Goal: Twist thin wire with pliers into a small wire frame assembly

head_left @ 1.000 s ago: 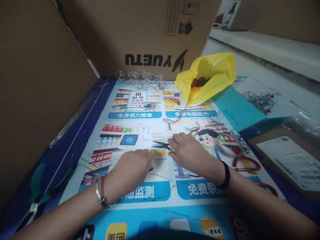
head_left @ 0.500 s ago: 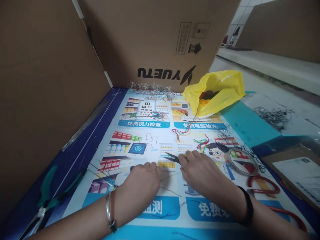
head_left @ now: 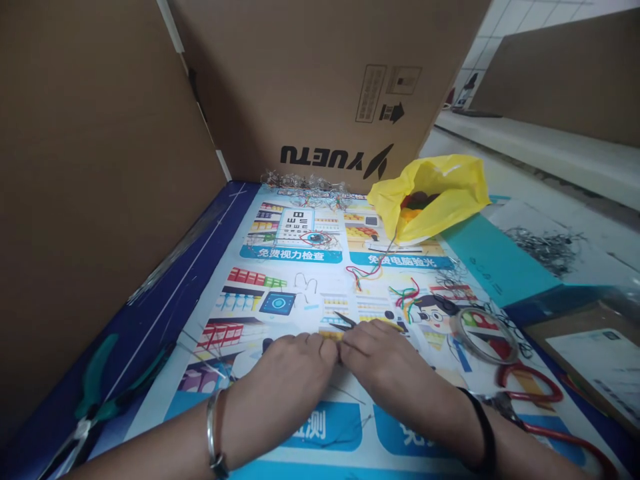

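Note:
My left hand (head_left: 295, 367) is closed, knuckles up, over the printed sheet; whatever its fingers pinch is hidden beneath it. Right against it, my right hand (head_left: 383, 360) curls round small long-nose pliers (head_left: 345, 321). The dark jaws stick out to the left beyond the fingers, slightly parted, and a bit of yellow handle shows behind the knuckles. Thin wires (head_left: 347, 395) lie on the sheet under and in front of the hands. Short red, green and yellow threads (head_left: 407, 297) rest just beyond the right hand.
Green-handled pliers (head_left: 103, 380) lie at left, red-handled scissors (head_left: 533, 387) at right beside a clear round dish (head_left: 485, 333). A yellow bag (head_left: 450, 213) stands open at the back. Cardboard walls (head_left: 320, 87) enclose the back and left. A wire pile (head_left: 543, 250) sits far right.
My hands have come together: the left moved right and the right moved slightly left and nearer. The pliers' jaws now show parted. The view has tilted up a little.

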`<state>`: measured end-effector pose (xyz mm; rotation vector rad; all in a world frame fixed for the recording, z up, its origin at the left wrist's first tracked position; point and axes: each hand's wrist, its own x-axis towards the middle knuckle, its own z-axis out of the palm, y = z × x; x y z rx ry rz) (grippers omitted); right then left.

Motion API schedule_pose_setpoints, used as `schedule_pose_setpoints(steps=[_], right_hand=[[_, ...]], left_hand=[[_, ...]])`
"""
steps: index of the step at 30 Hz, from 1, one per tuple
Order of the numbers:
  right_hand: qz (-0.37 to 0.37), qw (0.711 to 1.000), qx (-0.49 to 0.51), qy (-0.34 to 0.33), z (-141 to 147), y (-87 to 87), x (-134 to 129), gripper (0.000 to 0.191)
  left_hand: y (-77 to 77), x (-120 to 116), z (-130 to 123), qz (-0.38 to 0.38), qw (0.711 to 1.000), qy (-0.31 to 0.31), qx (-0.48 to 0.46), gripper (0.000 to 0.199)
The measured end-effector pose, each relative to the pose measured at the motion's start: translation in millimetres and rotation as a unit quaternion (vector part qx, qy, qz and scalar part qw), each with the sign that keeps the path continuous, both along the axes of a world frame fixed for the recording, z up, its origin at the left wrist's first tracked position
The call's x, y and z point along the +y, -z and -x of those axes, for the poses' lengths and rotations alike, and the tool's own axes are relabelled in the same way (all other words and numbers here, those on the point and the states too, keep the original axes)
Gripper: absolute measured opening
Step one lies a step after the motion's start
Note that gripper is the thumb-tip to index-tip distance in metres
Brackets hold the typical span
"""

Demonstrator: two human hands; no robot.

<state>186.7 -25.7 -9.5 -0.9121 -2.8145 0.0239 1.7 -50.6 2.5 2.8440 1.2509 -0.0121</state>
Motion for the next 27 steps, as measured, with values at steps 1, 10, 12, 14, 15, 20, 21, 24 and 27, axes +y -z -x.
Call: schedule_pose_setpoints(steps=[1,10,12,14,15,20,21,24,27], right_hand=[[0.003,1.0,0.002,-0.01,0.9,1.5,-0.9,0.004],[0.076,0.995,0.055,0.031,0.4,-2.8,16.8,0.021],[0.084,0.993,0.077,0.006,0.8,-5.2,21.2,0.02],[0.078,0.992,0.101,-0.011,0.9,-6.9,23.5,0.021],[0.073,0.991,0.11,-0.016,0.7,-7.4,23.8,0.022],[0.055,0.99,0.132,-0.011,-0.6,-9.2,20.5,0.021],[0.052,0.99,0.134,-0.008,-0.7,-9.7,19.6,0.021],[0.035,0.991,0.132,0.003,-0.4,-11.2,17.6,0.023],[0.023,0.992,0.12,0.007,0.0,-11.8,16.3,0.024]], left_hand=[[-1.1,0.3,-0.1,0.008,1.0,-0.003,-0.013,0.022],[-6.8,35.2,14.6,0.384,0.871,-0.072,-0.297,0.016],[-3.0,43.5,18.9,0.47,0.801,-0.107,-0.355,0.019],[0.2,47.9,21.1,0.509,0.756,-0.124,-0.392,0.02],[1.1,48.8,21.5,0.519,0.745,-0.128,-0.4,0.021],[0.6,48.1,20.7,0.547,0.732,-0.114,-0.389,0.022],[0.4,47.9,20.6,0.551,0.73,-0.112,-0.388,0.021],[0.4,47.7,21.0,0.567,0.715,-0.113,-0.393,0.02],[0.5,47.3,20.7,0.574,0.713,-0.109,-0.387,0.015]])
